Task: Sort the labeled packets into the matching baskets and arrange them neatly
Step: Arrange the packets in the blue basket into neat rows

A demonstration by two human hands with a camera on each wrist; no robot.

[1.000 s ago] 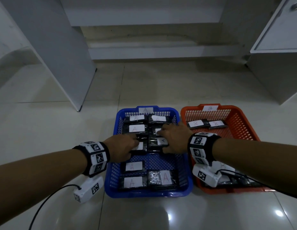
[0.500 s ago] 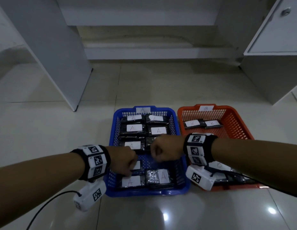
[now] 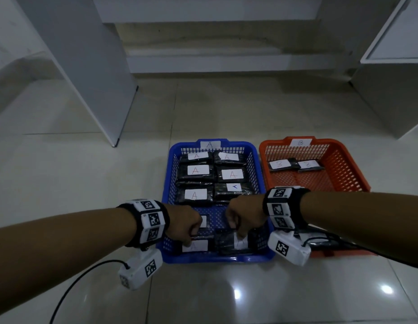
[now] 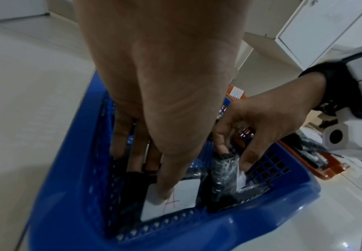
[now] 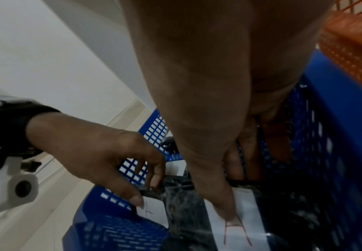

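A blue basket (image 3: pixel 217 259) tagged A holds several black packets with white A labels. Beside it, an orange basket (image 3: pixel 343 149) tagged B has two labelled packets (image 3: pixel 279 164) at its far end and more at its near end, mostly hidden by my right wrist. My left hand (image 3: pixel 191 237) grips the near-left A packet (image 3: pixel 195 246), thumb on its label (image 4: pixel 175 200) and fingers behind its far edge. My right hand (image 3: pixel 236 230) grips the near-right A packet (image 3: pixel 226 243), thumb pressing its label (image 5: pixel 240 234).
The baskets sit side by side on a glossy tiled floor (image 3: pixel 226 295). A white cabinet panel (image 3: pixel 98 78) stands at the left and a white cabinet (image 3: pixel 390 94) at the right. A step (image 3: pixel 226 64) runs along the back. A black cable (image 3: pixel 74 281) trails from my left wrist.
Both hands have drawn back from the middle rows of the blue basket to its near row and taken hold of the two nearest packets.
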